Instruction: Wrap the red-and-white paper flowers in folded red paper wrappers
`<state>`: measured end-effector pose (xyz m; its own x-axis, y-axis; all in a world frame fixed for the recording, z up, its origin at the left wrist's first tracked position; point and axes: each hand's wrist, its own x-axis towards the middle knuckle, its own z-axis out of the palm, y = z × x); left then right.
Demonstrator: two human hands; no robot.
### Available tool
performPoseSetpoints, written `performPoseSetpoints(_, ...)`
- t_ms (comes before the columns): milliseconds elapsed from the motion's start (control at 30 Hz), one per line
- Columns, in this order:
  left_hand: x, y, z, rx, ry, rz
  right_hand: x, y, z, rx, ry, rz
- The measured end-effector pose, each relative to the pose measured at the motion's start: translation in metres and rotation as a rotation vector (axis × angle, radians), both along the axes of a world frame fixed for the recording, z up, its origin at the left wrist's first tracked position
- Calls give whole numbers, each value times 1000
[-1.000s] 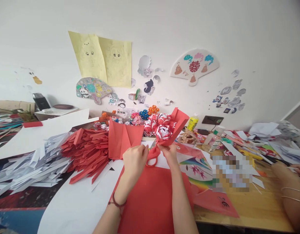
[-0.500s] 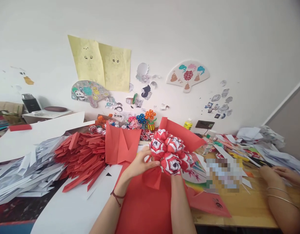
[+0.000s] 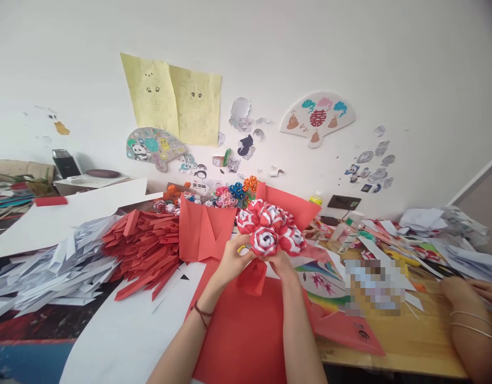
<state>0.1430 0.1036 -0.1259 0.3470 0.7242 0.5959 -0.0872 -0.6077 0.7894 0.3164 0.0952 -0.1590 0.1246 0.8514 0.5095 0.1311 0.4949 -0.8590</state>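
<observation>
A bouquet of red-and-white paper roses (image 3: 265, 240) is held up in front of me, with red wrapping paper (image 3: 296, 205) standing behind the blooms. My left hand (image 3: 233, 260) grips it from the left, thumb just under the front rose. From the right, my right hand (image 3: 283, 262) closes around its base, its fingers partly hidden by the flowers. Below the blooms a red paper fold (image 3: 251, 280) hangs down between my hands. A large red sheet (image 3: 241, 333) lies under my forearms, and a creased red piece (image 3: 206, 229) stands just left of the bouquet.
Heaps of folded red strips (image 3: 145, 245) and white strips (image 3: 62, 266) lie to the left. Small colourful craft flowers (image 3: 235, 192) line the wall. At right are a clear bottle (image 3: 344, 234), paper scraps and another person's forearm (image 3: 465, 320).
The bouquet has shifted left and turned a little. My right hand, mostly hidden behind the roses before, now shows beneath them at the right. The whole view has shifted slightly.
</observation>
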Motion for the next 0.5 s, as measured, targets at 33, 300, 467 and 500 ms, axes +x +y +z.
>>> performPoseSetpoints(33, 0, 1, 0, -23, 1, 10, -2, 1, 1, -36, 13, 59)
performPoseSetpoints(300, -5, -3, 7, -39, 1, 28, -8, 0, 9, -156, 128, 238)
performPoseSetpoints(467, -8, -8, 9, 5, 36, 129, -8, 5, 7, -126, 192, 170)
performPoseSetpoints(500, -8, -9, 10, 12, 46, 149, -8, 6, 6, -117, 199, 144)
